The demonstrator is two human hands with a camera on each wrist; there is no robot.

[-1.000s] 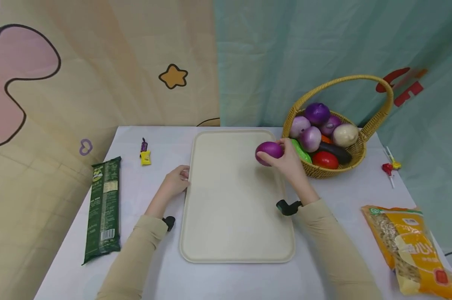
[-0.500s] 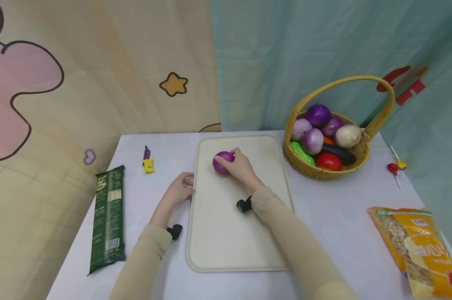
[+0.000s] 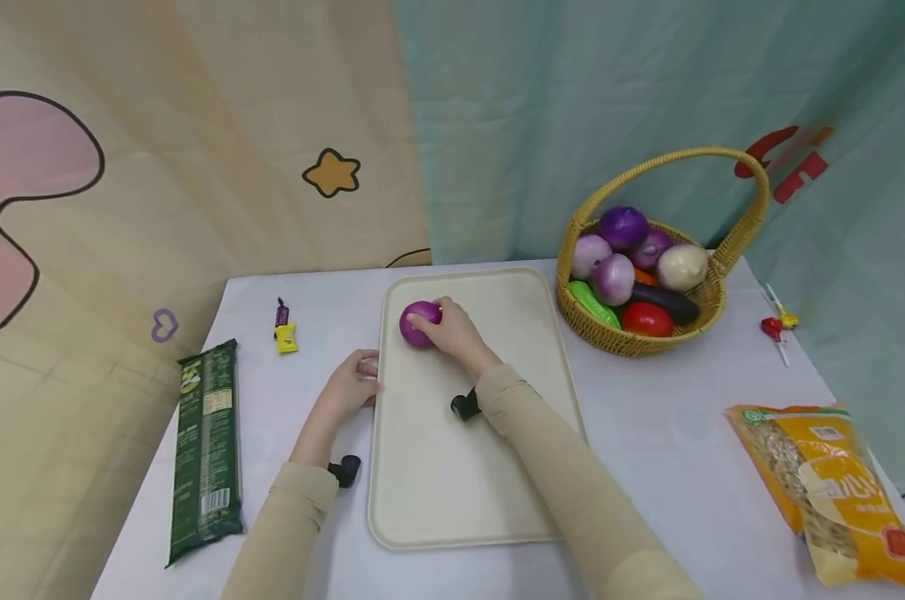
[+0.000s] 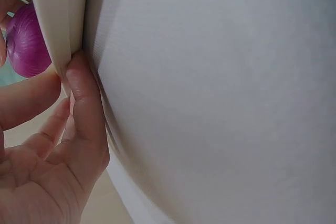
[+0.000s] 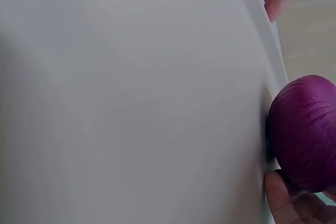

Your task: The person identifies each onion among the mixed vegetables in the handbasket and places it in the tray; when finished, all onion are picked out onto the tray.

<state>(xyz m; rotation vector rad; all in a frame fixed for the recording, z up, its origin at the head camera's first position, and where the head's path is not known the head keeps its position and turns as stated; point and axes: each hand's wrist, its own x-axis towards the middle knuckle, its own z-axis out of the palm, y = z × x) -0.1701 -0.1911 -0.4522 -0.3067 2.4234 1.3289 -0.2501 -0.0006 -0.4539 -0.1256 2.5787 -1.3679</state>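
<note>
A purple onion (image 3: 417, 325) is in the fingers of my right hand (image 3: 458, 337), low over the upper left part of a cream tray (image 3: 460, 475). In the right wrist view the onion (image 5: 304, 135) sits against the tray's surface or just over it; I cannot tell whether it touches. My left hand (image 3: 347, 387) pinches the tray's left rim, with the thumb on one side and a finger under the edge, as the left wrist view shows. Part of the onion (image 4: 26, 43) appears beyond the rim there.
A wicker basket (image 3: 601, 335) of onions, a tomato, an eggplant and a green pepper stands at the back right. Small candies (image 3: 286, 338) and a green packet (image 3: 207, 450) lie on the left. Lollipops (image 3: 773, 328) and an orange bag (image 3: 835, 492) are on the right.
My right hand has carried the onion leftward from beside the basket to the tray's upper left. The left hand has stayed on the tray's rim. The head view has shifted slightly.
</note>
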